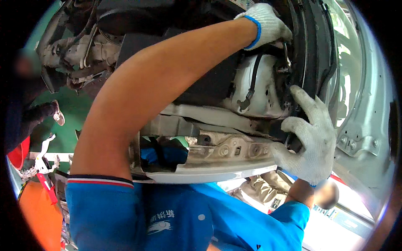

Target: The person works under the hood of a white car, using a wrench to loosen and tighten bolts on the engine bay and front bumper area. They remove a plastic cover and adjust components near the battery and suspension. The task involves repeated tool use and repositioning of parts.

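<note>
The left hand, in a white glove, is clenched on a thin metal tool that hangs nearly upright inside the engine bay, by its right edge. The right hand, also gloved, grasps a black part running top to bottom along that edge, fingers stretched upward.

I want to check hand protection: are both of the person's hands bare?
No: the left hand and the right hand each wear a white knit work glove while reaching into the car's engine bay.
</note>
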Available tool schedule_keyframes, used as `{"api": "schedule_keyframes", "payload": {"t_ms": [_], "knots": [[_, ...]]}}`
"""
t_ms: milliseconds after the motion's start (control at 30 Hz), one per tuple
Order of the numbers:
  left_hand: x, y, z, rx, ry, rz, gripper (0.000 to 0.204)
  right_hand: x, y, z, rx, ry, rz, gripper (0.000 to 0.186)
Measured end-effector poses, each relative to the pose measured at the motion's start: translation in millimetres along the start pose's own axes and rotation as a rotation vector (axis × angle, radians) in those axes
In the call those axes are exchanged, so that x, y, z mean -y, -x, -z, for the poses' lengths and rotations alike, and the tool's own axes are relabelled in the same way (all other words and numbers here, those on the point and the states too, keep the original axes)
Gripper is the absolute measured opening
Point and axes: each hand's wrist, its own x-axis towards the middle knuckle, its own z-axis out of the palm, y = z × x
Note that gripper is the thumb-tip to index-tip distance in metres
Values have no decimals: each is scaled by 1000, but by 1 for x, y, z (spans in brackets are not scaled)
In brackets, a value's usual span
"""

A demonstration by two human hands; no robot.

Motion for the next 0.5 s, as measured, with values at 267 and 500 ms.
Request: {"api": "schedule_keyframes", "payload": {"t_ms": [267,500], "knots": [[42,80,-24,-222,-571,-548,31,-4,-2,-5,20,1,28,41],[23,37,-10,-86,-702,-485,30,5,0,-2,42,18,-26,38]]}}
